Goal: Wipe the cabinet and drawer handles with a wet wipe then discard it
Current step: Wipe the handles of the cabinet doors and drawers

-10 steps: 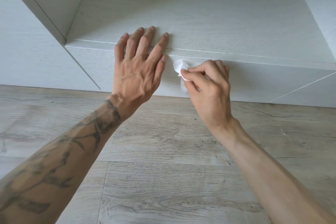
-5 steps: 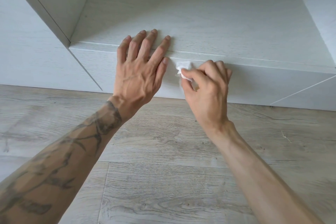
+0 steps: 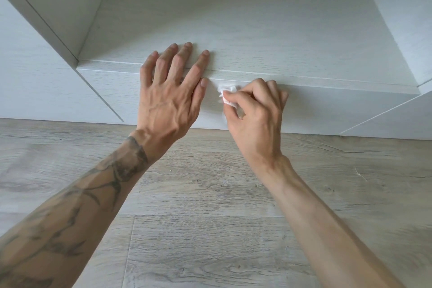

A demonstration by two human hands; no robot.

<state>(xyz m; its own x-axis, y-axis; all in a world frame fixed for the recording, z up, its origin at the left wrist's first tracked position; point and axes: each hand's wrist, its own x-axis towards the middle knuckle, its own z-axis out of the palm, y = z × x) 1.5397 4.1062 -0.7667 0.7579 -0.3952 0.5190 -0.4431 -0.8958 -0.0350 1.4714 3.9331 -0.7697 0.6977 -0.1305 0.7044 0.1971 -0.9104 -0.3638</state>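
Observation:
A low white cabinet (image 3: 257, 30) stands on the floor, seen from above. Its drawer front (image 3: 327, 107) faces me, and the drawer's top edge (image 3: 327, 83) runs left to right under the cabinet top. My right hand (image 3: 254, 114) pinches a crumpled white wet wipe (image 3: 225, 93) against that top edge. My left hand (image 3: 171, 91) lies flat with its fingers spread, the fingertips on the cabinet top and the palm over the drawer front, just left of the wipe. No separate handle shows.
Light grey wood-look floor (image 3: 210, 217) fills the lower half. A white side panel (image 3: 35, 72) rises at the left and another (image 3: 409, 18) at the right. A second drawer front (image 3: 402, 121) angles away at the far right.
The wipe and my right hand have slid a little left along the drawer's top edge, closer to my left thumb. My left hand stays flat in place.

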